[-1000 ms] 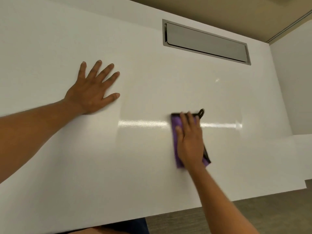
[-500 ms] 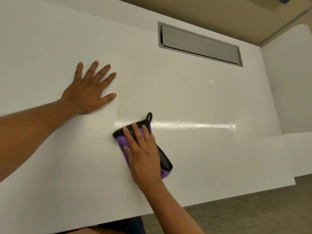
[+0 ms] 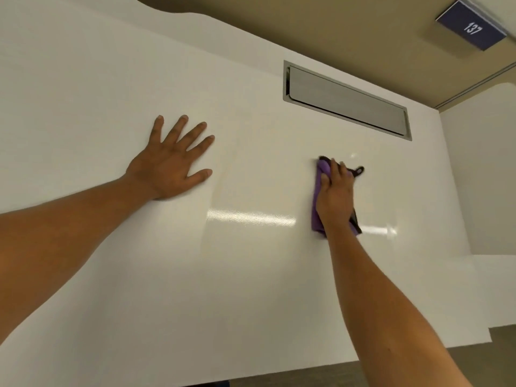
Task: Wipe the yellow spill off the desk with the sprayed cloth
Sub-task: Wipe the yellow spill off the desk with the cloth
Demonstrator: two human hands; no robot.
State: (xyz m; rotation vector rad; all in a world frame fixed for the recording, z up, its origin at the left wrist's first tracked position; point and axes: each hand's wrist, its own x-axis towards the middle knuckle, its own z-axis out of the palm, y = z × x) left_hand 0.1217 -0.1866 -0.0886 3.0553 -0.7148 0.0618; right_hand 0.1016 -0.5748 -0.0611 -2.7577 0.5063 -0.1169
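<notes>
Under the right hand (image 3: 336, 199), palm pressing flat with fingers curled over its far edge, the purple cloth (image 3: 317, 213) is lying long axis away from the wrist. Left hand (image 3: 170, 163) is resting splayed, empty, well apart on the desk (image 3: 251, 289). No yellow spill is showing; residue likely faint.

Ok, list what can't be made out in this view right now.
- Desk under the purple cloth: covered in the head view by cloth and right hand, so any remaining yellow spill is unknowable.
- Surface under the flat left hand: hidden.
- Desk's near edge: cut off by the frame.
</notes>
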